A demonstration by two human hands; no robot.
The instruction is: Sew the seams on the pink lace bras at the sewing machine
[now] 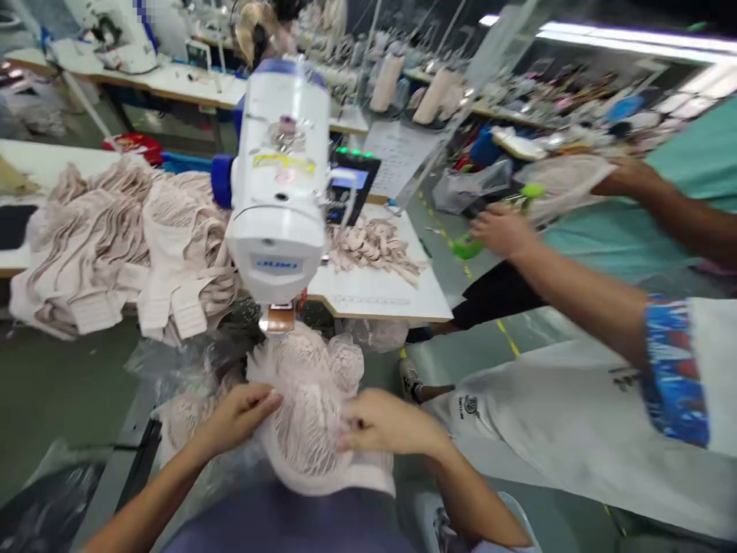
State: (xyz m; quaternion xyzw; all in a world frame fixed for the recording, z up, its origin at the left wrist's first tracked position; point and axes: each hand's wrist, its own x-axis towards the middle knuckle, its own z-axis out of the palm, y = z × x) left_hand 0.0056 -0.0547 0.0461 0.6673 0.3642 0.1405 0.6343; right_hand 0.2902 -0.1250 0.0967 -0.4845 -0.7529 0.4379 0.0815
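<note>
A pale pink lace bra [311,422] hangs in front of the sewing machine, its upper part close below the needle area. My left hand [245,415] pinches the bra's left edge between thumb and fingers. On the other side my right hand [391,422], somewhat blurred, is closed on the right edge of the cup. Just above both hands is the white sewing machine head [279,230], with its presser area [278,319] over the fabric. More lace cups [345,365] bunch up behind the held one.
Stacked pink bra pieces [104,246] lie left of the machine. Fabric scraps [377,250] cover part of the white table [397,303]. At right, a co-worker's hand [507,230] holds green-handled scissors [469,247]; another person's hand [627,178] holds a lace piece [567,180].
</note>
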